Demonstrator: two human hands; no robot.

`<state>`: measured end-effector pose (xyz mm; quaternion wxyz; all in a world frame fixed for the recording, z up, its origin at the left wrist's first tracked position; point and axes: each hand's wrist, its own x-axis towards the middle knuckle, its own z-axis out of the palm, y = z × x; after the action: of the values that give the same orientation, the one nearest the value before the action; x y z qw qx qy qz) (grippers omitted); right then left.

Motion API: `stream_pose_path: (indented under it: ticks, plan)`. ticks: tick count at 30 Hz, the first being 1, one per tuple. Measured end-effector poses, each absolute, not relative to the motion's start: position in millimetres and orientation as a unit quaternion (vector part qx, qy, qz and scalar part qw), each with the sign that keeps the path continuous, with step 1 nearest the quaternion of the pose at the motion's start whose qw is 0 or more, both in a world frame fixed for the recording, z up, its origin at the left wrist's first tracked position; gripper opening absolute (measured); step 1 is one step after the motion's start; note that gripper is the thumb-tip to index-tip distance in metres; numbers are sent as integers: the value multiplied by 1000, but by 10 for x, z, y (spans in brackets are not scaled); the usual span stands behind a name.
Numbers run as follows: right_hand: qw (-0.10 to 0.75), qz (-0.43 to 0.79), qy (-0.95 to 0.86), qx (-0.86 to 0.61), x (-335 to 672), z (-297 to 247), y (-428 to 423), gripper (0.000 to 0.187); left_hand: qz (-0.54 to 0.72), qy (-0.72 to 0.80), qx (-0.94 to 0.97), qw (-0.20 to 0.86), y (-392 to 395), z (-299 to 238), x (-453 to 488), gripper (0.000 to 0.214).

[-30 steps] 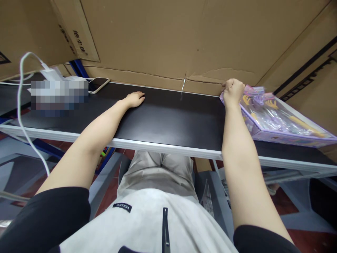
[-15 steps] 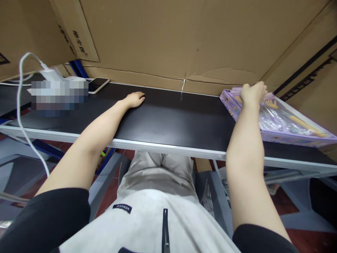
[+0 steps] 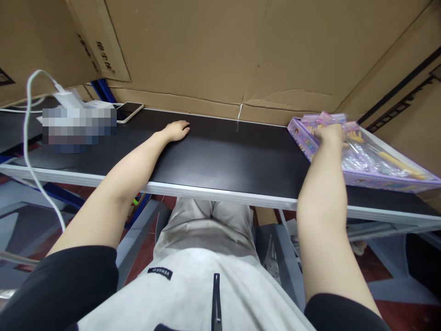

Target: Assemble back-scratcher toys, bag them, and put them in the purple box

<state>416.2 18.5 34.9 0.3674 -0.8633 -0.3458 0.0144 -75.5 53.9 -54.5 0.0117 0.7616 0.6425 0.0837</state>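
My left hand (image 3: pixel 177 131) rests on the black tabletop (image 3: pixel 223 156), fingers stretched out, holding nothing. At the right, my right hand (image 3: pixel 330 134) is over an open purple cardboard box (image 3: pixel 386 179). Its fingers are bent and partly hidden behind the hand, around a clear plastic packet (image 3: pixel 332 118) with a pink and purple top that sticks out beyond the hand. More clear packets (image 3: pixel 365 154) with yellow, stick-like things inside lie in the box; their exact kind is hard to make out.
Brown cardboard panels (image 3: pixel 206 50) wall the back and sides of the table. Toward the left lie a phone (image 3: pixel 129 111) and a blurred-out item (image 3: pixel 79 126) beside a white charger (image 3: pixel 70 99), whose cable (image 3: pixel 29 151) hangs over the metal front edge (image 3: pixel 220 195).
My right hand has come down and slightly toward me over the box. A pink-topped packet now shows beyond it. The left hand stays in place.
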Motion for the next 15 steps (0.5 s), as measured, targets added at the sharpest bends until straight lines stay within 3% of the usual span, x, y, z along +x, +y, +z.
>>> stream_pose_path:
  ticks: [4,8,12,15]
  plan:
    - [346,45,-340,-874,4184,338,168,16,81,644,760,17,529,-538,-747,63]
    - [358,26,-321,-876,4160,339,144,19,77,647,758,20,497,-511,-723,63]
    - [364,6,-321,-874,4153,336,171,39,72,649,757,20,466,-487,-702,64]
    - [373,-44,-369,-850,4129,314,238,36,70,654,753,22,443,-471,-684,65]
